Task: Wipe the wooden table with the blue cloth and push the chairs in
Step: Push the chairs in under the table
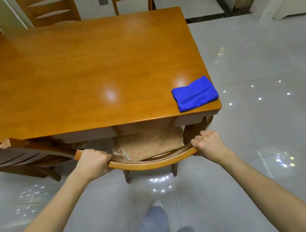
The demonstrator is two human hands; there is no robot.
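Note:
A wooden table (75,73) fills the upper middle of the head view. On its near right corner lies a folded blue cloth (194,94), with no hand on it. A wooden chair (151,163) with a patterned seat cushion stands at the table's near edge, its seat partly under the tabletop. My left hand (93,162) grips the left end of the chair's curved top rail. My right hand (208,143) grips the right end of the same rail.
A second chair (22,156) stands tilted at the near left, beside the one I hold. Two more chairs (50,8) stand at the table's far side. Glossy grey floor tiles (264,100) spread to the right, and my legs (156,231) are below.

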